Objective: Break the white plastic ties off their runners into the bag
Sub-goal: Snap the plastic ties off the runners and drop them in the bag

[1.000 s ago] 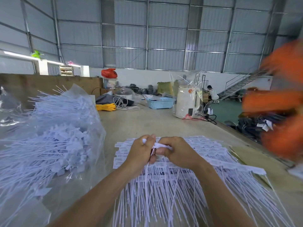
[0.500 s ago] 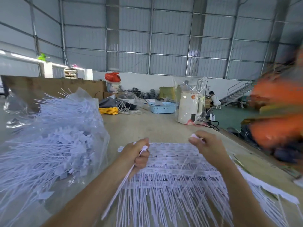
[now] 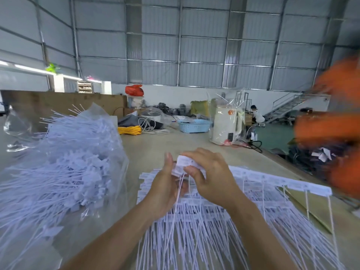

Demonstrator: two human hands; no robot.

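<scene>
Ties [image 3: 196,221] on their runners are lying spread across the table [image 3: 155,145] under both hands. Her left hand [image 3: 165,184] and right hand [image 3: 210,178] are pinching a small white bunch of tie heads [image 3: 183,162] between them, its tails hanging down. Just left, the clear bag [image 3: 64,172] is sitting heaped with loose ties.

table [image 3: 161,145] | on it: ties on runners [image 3: 253,201]; bag [image 3: 64,168]; basket [image 3: 194,125]

Bright, even daylight with soft shadows; wide-angle bending curves the wall beams [image 3: 181,36] at the edges. An orange shape [image 3: 335,121] at right is motion-blurred.
</scene>
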